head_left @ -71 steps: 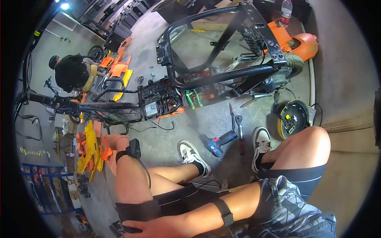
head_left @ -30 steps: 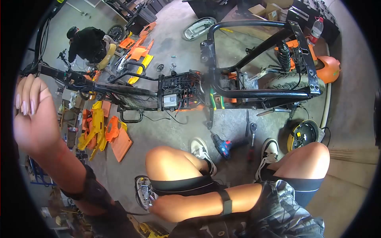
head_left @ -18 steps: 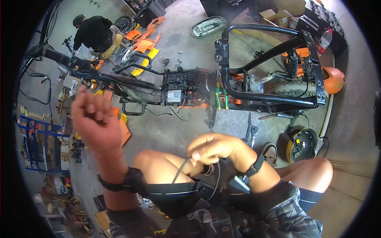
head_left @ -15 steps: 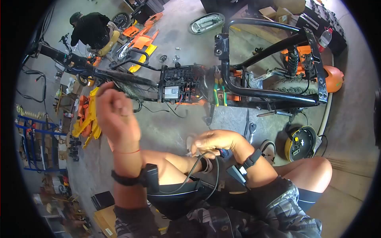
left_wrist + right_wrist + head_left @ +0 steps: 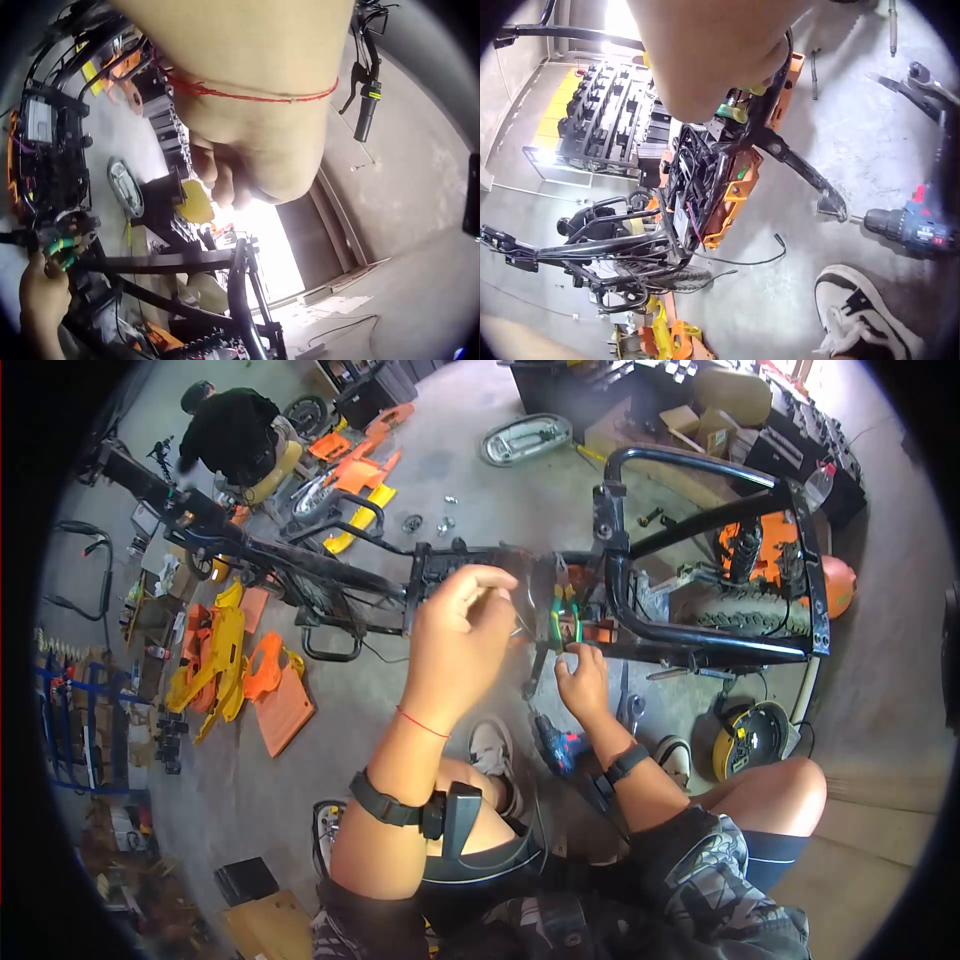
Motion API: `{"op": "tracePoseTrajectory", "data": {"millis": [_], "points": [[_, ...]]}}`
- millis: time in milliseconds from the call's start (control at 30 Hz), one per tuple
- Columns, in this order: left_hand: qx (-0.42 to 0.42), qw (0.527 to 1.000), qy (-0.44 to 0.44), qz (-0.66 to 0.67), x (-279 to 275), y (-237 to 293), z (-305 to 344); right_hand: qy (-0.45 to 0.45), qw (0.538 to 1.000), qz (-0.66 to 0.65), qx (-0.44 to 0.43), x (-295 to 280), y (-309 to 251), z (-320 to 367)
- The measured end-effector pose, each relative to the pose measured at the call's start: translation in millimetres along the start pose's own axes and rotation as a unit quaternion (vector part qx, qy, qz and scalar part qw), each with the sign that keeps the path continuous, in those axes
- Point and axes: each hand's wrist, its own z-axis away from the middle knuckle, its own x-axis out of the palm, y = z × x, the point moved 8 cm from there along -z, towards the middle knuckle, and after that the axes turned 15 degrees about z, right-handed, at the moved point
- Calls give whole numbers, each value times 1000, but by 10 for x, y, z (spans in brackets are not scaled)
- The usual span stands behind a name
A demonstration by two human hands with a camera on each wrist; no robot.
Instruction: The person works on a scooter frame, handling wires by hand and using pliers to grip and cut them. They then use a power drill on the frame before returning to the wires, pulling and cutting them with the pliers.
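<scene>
My right hand point(image 5: 585, 685) reaches to the black motorbike frame point(image 5: 710, 645), its fingertips right at the handle ends of green-and-yellow pliers point(image 5: 556, 622). The pliers lie across the middle of the frame; the left wrist view shows the hand close up against the green handles point(image 5: 62, 245). My left hand point(image 5: 465, 640) hangs over the frame, its fingers loosely bent and nothing visible between them. In the right wrist view, my right hand point(image 5: 712, 52) hides most of the pliers, and only part of a green handle point(image 5: 733, 112) shows.
A cordless drill point(image 5: 553, 745) and a ratchet wrench point(image 5: 635, 710) lie on the floor between my feet. To the right stands a yellow-rimmed black bowl point(image 5: 722, 742) holding small parts. Orange and yellow body panels point(image 5: 285, 705) lie at left. Another person point(image 5: 235, 440) crouches beyond.
My left hand has swung from the far left to above the frame. My right hand, earlier at a thin cable by my knee, has moved away from it and forward to the pliers.
</scene>
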Motion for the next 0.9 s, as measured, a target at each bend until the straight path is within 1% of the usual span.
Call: {"op": "tracePoseTrajectory", "data": {"millis": [33, 67, 133, 167, 200, 233, 267, 300, 333, 400, 467, 500, 533, 567, 600, 633, 667, 700, 733, 767, 800, 867, 900], "points": [[1, 999, -6, 39, 41, 46, -6, -3, 999, 37, 6, 44, -34, -77], [14, 999, 1, 46, 57, 92, 0, -7, 997, 73, 11, 86, -90, -127], [87, 993, 35, -75, 10, 139, 95, 19, 992, 120, -10, 123, -177, -205], [58, 991, 30, -115, -1, 12, 136, 28, 989, 149, 2, 142, -194, -226], [26, 987, 25, -155, -28, -108, 205, -11, 988, 154, 24, 146, -205, -237], [44, 989, 13, -139, -33, -89, 281, -43, 985, 159, 48, 200, -162, -255], [66, 990, -4, -122, -5, -73, 326, -29, 982, 181, 42, 236, -104, -241], [84, 985, -22, -147, -4, -152, 361, 5, 978, 207, 17, 348, 0, -271], [100, 979, -41, -171, -27, -228, 402, -8, 984, 178, 11, 353, 23, -313], [26, 976, -78, -201, -73, -414, 465, -17, 991, 126, 45, 291, 43, -288], [-37, 977, -67, -199, -211, -575, 456, -13, 995, 39, 95, 181, 36, -306], [-28, 973, -62, -219, -253, -500, 436, -3, 994, -34, 105, 234, 87, -330], [-37, 976, -62, -204, -314, -534, 422, -52, 979, -164, 110, 333, 104, -364], [-34, 976, -67, -203, -365, -532, 399, -154, 892, -381, 188, 535, 173, -282], [-30, 976, -70, -202, -399, -515, 365, -242, 741, -573, 253, 521, 9, -153], [-37, 979, -70, -186, -419, -492, 331, -276, 664, -654, 237, 399, -119, -69], [-44, 982, -68, -170, -436, -457, 295, -276, 666, -650, 242, 334, -119, 17], [-50, 986, -66, -143, -446, -435, 259, -309, 661, -658, 186, 266, -228, 81], [-60, 991, -42, -114, -471, -417, 242, -341, 653, -664, 131, 224, -308, 165], [-52, 991, -48, -115, -458, -381, 236, -367, 637, -669, 111, 198, -335, 272], [-44, 991, -55, -115, -447, -345, 235, -367, 639, -665, 121, 185, -299, 359], [-54, 990, -62, -114, -397, -326, 218, -413, 625, -656, 90, 147, -379, 473], [-54, 991, -69, -102, -356, -305, 219, -424, 634, -634, 127, 250, -293, 510]]}}
